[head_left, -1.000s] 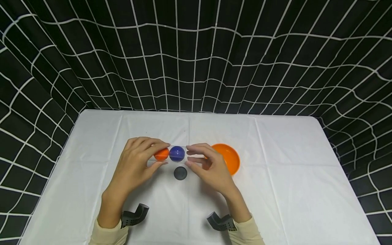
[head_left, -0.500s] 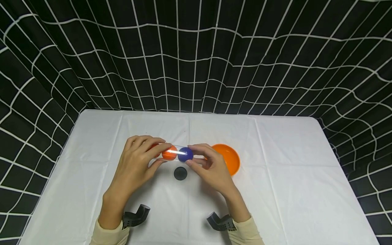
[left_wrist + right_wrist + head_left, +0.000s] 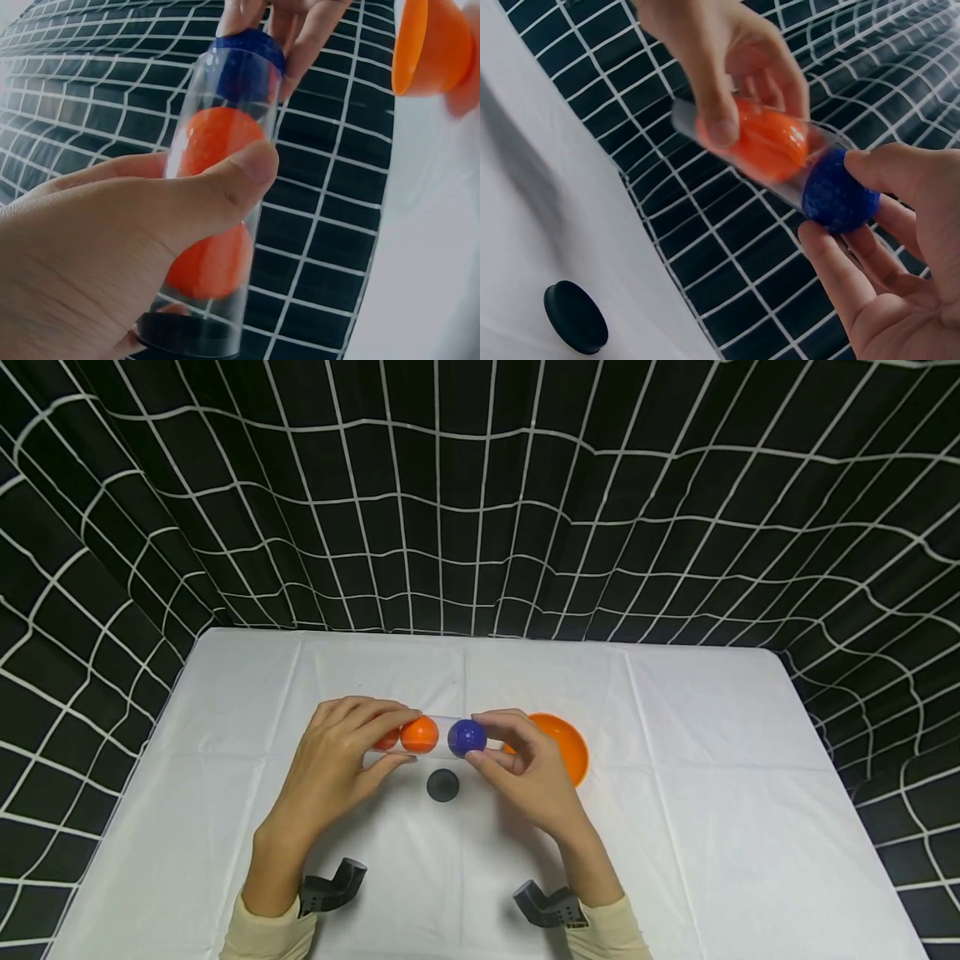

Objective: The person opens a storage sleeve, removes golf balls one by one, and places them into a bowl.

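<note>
My left hand (image 3: 330, 764) grips a clear tube (image 3: 442, 737) lying roughly sideways above the table, its thumb across the wall in the left wrist view. Two orange balls (image 3: 214, 262) sit inside, one partly behind the thumb. The tube's far end has a black base (image 3: 184, 334). At the open mouth on the right, a blue ball (image 3: 840, 191) sticks partly out. My right hand (image 3: 536, 772) pinches this ball between thumb and fingertips. A gap separates it from the nearer orange ball (image 3: 419, 735).
A round black cap (image 3: 442, 785) lies on the white-covered table (image 3: 720, 827) just in front of the tube. An orange bowl (image 3: 570, 747) stands behind the right hand, partly hidden by it. A black netted curtain (image 3: 480, 527) rises behind the table.
The balls have slid rightward along the tube. The blue ball has gone from inside the tube to partly out of its mouth, and the right fingers have taken hold of it.
</note>
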The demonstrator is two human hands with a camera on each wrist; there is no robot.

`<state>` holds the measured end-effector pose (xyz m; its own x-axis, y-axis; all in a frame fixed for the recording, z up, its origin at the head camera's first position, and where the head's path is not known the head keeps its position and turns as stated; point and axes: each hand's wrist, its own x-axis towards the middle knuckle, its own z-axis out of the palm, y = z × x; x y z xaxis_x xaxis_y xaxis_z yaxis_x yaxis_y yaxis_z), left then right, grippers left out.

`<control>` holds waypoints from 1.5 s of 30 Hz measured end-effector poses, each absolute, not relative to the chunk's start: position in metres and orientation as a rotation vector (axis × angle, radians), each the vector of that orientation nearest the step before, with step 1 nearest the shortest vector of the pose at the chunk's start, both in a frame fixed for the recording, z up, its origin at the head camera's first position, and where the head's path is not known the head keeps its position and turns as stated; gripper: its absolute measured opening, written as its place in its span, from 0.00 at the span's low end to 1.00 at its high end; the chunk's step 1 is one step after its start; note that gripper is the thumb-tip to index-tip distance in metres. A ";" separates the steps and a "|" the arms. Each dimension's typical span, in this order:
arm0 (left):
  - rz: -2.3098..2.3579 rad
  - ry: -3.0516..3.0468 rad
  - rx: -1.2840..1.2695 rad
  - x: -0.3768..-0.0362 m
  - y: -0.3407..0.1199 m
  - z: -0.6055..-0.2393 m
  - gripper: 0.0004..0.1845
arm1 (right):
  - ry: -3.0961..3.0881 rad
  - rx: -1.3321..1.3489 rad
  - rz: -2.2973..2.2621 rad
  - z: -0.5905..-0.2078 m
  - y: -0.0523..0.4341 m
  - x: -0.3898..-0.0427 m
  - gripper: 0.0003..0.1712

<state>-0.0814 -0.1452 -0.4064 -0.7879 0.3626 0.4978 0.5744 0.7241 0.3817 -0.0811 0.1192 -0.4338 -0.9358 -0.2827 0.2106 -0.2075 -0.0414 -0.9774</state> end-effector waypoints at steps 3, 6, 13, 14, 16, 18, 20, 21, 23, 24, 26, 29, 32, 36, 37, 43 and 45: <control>-0.800 -2.563 -0.720 -0.082 -0.144 -0.409 0.27 | 2.165 -0.512 -2.163 -0.432 0.126 -0.081 0.27; -0.836 -2.585 -0.711 -0.082 -0.144 -0.411 0.28 | 2.196 -0.483 -2.168 -0.432 0.133 -0.083 0.27; -0.834 -2.614 -0.706 -0.081 -0.149 -0.411 0.28 | 2.231 -0.501 -2.169 -0.432 0.145 -0.086 0.25; -0.834 -2.619 -0.708 -0.080 -0.149 -0.411 0.28 | 2.248 -0.502 -2.159 -0.433 0.147 -0.086 0.26; -0.834 -2.631 -0.713 -0.080 -0.150 -0.410 0.28 | 2.276 -0.498 -2.141 -0.433 0.150 -0.087 0.26; -0.835 -2.637 -0.716 -0.080 -0.151 -0.410 0.29 | 2.314 -0.494 -2.114 -0.435 0.154 -0.088 0.25; -0.835 -2.641 -0.718 -0.080 -0.152 -0.409 0.29 | 2.362 -0.486 -2.077 -0.436 0.158 -0.089 0.25; -0.831 -2.644 -0.720 -0.080 -0.152 -0.409 0.29 | 2.382 -0.478 -2.060 -0.436 0.159 -0.090 0.25; -0.825 -2.647 -0.721 -0.080 -0.152 -0.408 0.30 | 2.421 -0.458 -2.022 -0.437 0.164 -0.091 0.24; -0.822 -2.649 -0.722 -0.080 -0.152 -0.407 0.30 | 2.439 -0.446 -2.004 -0.437 0.166 -0.091 0.24; -0.816 -2.654 -0.723 -0.080 -0.152 -0.407 0.31 | 2.480 -0.420 -1.963 -0.438 0.170 -0.092 0.24; -0.809 -2.655 -0.729 -0.081 -0.151 -0.406 0.32 | 2.550 -0.391 -1.897 -0.439 0.176 -0.092 0.24; -0.805 -2.653 -0.730 -0.081 -0.151 -0.406 0.31 | 2.626 -0.377 -1.826 -0.440 0.180 -0.093 0.23; -0.806 -2.652 -0.727 -0.080 -0.151 -0.406 0.30 | 2.692 -0.369 -1.762 -0.442 0.184 -0.094 0.22; -0.806 -2.652 -0.726 -0.080 -0.151 -0.407 0.30 | 2.709 -0.368 -1.743 -0.443 0.185 -0.095 0.22; -0.800 -2.652 -0.715 -0.079 -0.151 -0.407 0.31 | 2.746 -0.373 -1.687 -0.444 0.188 -0.095 0.22; -0.793 -2.656 -0.711 -0.079 -0.151 -0.408 0.31 | 2.769 -0.375 -1.654 -0.445 0.189 -0.095 0.22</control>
